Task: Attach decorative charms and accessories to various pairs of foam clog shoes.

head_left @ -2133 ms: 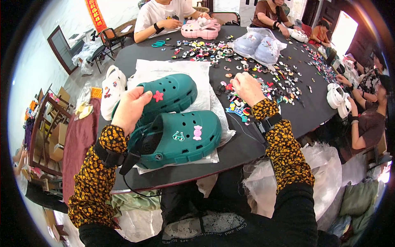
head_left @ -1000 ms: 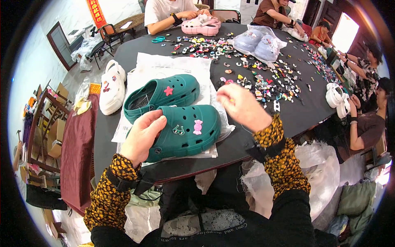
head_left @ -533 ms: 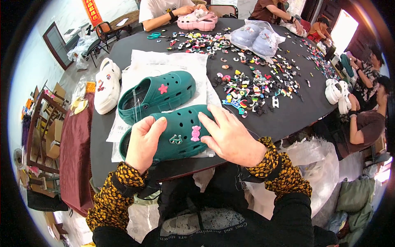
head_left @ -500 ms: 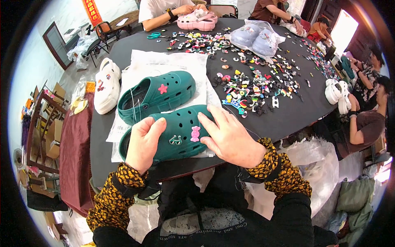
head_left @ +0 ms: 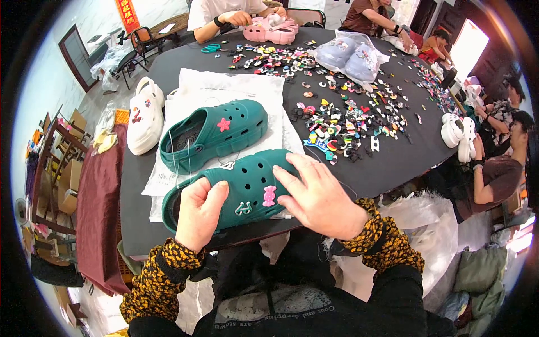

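Observation:
A green clog (head_left: 244, 191) is tilted between my hands at the table's near edge, carrying a pink candy-shaped charm (head_left: 269, 196) and a pale green outlined charm (head_left: 243, 208). My left hand (head_left: 201, 210) grips its heel end, thumb on top. Around the toe end curls my right hand (head_left: 320, 194), fingers over the top and thumb near the pink charm. Just beyond lies the matching green clog (head_left: 247, 121) with a pink starfish charm (head_left: 224, 124), on white packaging sheets (head_left: 241, 84). A small white piece (head_left: 227, 165) shows between the two clogs.
Many loose charms (head_left: 348, 121) spread over the black table (head_left: 393, 151). White clogs (head_left: 147, 118) stand at left, others (head_left: 460, 135) at right. Bagged lilac clogs (head_left: 351, 56) and teal scissors (head_left: 211, 48) lie farther back. Across the table, a person's hands work on a pink clog (head_left: 271, 31).
The held clog has shifted slightly down and right with my hands. A small white piece now shows beyond it. Across the table, the other person's hands have moved apart over the pink clog.

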Tool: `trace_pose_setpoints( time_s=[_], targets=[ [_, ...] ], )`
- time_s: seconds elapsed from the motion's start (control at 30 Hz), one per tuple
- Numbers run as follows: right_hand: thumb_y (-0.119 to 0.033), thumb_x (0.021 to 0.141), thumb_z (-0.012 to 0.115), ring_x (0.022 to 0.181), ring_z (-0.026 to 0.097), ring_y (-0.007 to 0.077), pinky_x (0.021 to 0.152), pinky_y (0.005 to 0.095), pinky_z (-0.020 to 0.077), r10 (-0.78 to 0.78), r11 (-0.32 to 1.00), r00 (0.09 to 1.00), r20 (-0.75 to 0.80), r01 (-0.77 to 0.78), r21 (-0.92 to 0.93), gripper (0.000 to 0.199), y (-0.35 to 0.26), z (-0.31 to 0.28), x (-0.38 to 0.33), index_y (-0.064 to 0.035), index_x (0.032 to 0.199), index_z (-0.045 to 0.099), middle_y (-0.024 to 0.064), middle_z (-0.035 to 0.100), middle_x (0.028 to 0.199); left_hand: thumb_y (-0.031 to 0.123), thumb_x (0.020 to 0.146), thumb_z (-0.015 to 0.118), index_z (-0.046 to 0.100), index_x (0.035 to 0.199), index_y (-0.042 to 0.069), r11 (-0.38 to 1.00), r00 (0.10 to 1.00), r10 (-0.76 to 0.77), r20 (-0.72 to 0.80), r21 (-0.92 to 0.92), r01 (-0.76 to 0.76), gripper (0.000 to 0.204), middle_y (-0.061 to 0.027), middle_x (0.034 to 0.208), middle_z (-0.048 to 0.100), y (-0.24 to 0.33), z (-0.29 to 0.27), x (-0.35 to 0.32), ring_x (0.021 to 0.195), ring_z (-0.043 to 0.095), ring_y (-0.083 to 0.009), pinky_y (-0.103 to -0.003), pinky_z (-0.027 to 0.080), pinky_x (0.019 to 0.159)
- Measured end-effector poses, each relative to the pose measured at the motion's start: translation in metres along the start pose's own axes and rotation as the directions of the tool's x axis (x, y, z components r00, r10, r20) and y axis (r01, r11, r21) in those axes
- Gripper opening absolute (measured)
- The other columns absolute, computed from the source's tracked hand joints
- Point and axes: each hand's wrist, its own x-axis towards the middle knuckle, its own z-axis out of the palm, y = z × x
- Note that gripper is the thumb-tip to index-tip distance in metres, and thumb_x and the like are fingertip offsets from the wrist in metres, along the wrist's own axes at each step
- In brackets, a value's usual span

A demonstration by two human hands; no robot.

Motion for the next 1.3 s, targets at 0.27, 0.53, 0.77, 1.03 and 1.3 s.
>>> trace_pose_setpoints(
  time_s=[0.27, 0.53, 0.77, 1.03, 1.3],
  targets=[
    [-0.014, 0.084, 0.059, 0.083, 0.061, 0.0297, 0.074, 0.0367, 0.0479, 0.302, 0.895, 0.951, -0.061, -0.261, 0.361, 0.021, 0.096, -0.013, 0.032, 0.0018, 0.097, 0.062, 0.0175, 0.062, 0.092, 0.012, 0.090, 0.059, 0.040, 0.064, 0.005, 0.982, 0.989, 0.147, -0.031, 0.121, -0.142, 0.033, 0.0081, 0.062, 0.038, -0.012, -0.003, -0.003, 0.061, 0.032, -0.0019, -0.023, 0.029, 0.050],
    [-0.017, 0.080, 0.060, 0.081, 0.065, 0.0300, 0.073, 0.0370, 0.0497, 0.344, 0.921, 0.937, 0.054, -0.348, 0.176, 0.022, 0.170, 0.013, 0.064, -0.0003, 0.092, 0.067, 0.0184, 0.066, 0.084, 0.012, 0.089, 0.060, 0.038, 0.063, 0.005, 0.976, 0.985, 0.173, -0.010, 0.139, -0.170, 0.035, 0.0075, 0.062, 0.035, -0.007, -0.002, -0.008, 0.061, 0.030, -0.0025, -0.023, 0.028, 0.049],
    [-0.016, 0.076, 0.062, 0.084, 0.063, 0.0316, 0.076, 0.0445, 0.0494, 0.255, 0.938, 0.963, 0.091, -0.223, -0.264, 0.015, 0.197, 0.067, 0.072, -0.0069, 0.087, 0.066, 0.0172, 0.064, 0.083, 0.014, 0.089, 0.060, 0.039, 0.064, 0.004, 0.970, 0.982, 0.189, -0.007, 0.155, -0.186, 0.035, 0.0065, 0.061, 0.035, -0.007, -0.002, -0.012, 0.060, 0.030, -0.0030, -0.024, 0.028, 0.048],
    [-0.018, 0.075, 0.061, 0.082, 0.062, 0.0330, 0.073, 0.0464, 0.0476, 0.324, 0.904, 0.943, 0.070, -0.287, -0.317, 0.013, 0.210, 0.072, 0.074, -0.0061, 0.081, 0.063, 0.0156, 0.065, 0.081, 0.015, 0.092, 0.057, 0.047, 0.070, 0.004, 0.966, 0.983, 0.175, 0.054, 0.185, -0.182, 0.026, 0.0085, 0.069, 0.044, -0.005, -0.005, -0.014, 0.065, 0.035, -0.0021, -0.021, 0.032, 0.055],
    [-0.013, 0.076, 0.061, 0.071, 0.065, 0.0203, 0.068, 0.0321, 0.0497, 0.491, 0.836, 0.869, 0.066, -0.491, 0.246, 0.019, 0.220, 0.043, 0.072, -0.0006, 0.086, 0.070, 0.0128, 0.068, 0.077, 0.015, 0.090, 0.061, 0.038, 0.065, 0.004, 0.963, 0.974, 0.226, 0.003, 0.150, -0.224, 0.035, 0.0052, 0.061, 0.036, -0.013, -0.005, -0.011, 0.060, 0.031, -0.0044, -0.025, 0.029, 0.048]
  ],
)
